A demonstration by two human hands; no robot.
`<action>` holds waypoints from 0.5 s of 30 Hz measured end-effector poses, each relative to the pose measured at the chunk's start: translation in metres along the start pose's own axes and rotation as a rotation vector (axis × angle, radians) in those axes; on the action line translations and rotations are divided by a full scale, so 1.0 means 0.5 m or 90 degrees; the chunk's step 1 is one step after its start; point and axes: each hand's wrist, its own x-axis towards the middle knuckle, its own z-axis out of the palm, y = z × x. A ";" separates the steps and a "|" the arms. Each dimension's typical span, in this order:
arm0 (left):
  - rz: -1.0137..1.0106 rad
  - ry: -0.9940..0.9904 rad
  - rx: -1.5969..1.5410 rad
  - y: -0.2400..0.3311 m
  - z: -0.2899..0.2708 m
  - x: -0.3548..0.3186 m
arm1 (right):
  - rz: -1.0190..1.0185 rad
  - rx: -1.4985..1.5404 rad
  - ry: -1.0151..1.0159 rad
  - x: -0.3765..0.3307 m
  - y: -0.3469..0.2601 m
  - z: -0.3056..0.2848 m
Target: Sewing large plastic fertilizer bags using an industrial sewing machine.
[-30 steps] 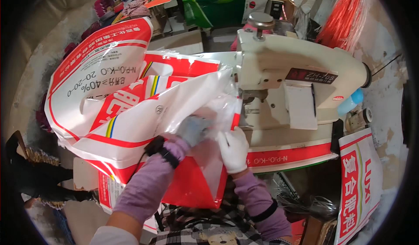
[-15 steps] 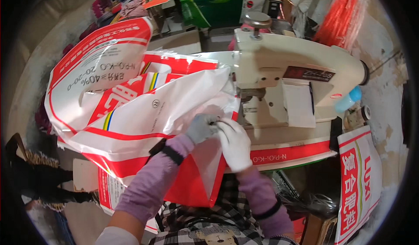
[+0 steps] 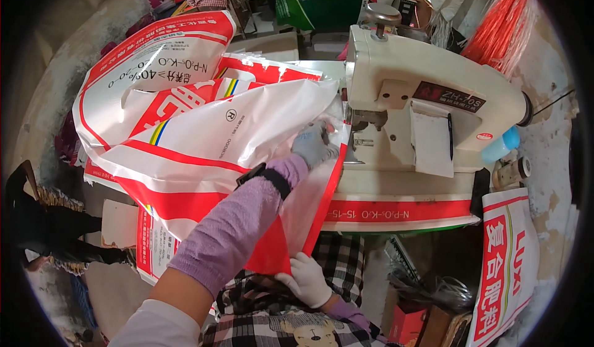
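A large white and red plastic sack (image 3: 204, 143) lies crumpled across the sewing table, its right edge beside the needle area of a cream sewing machine (image 3: 427, 87). My left hand (image 3: 314, 144), in a grey glove, has its fingers curled on the sack near that right edge, just left of the machine. Down at the table's front, over my lap, my right hand (image 3: 306, 280) in a white glove pinches the sack's lower corner. The sack's red inner fold hangs between both hands. Part of the left fingertips is hidden in the plastic.
A white notepad (image 3: 432, 140) with a dark pen is fixed to the machine's front. A light blue bottle (image 3: 501, 146) stands at its right. Another printed sack (image 3: 504, 260) hangs at the lower right. Red strands (image 3: 501, 28) hang at the upper right.
My hands were together at the sack's edge and have parted. The left moved up and right towards the machine; the right came down to the lower corner. The view shifted slightly.
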 end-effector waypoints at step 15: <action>0.254 -0.145 0.416 0.224 -0.257 -0.445 | 0.282 0.100 0.065 -0.009 0.094 -0.122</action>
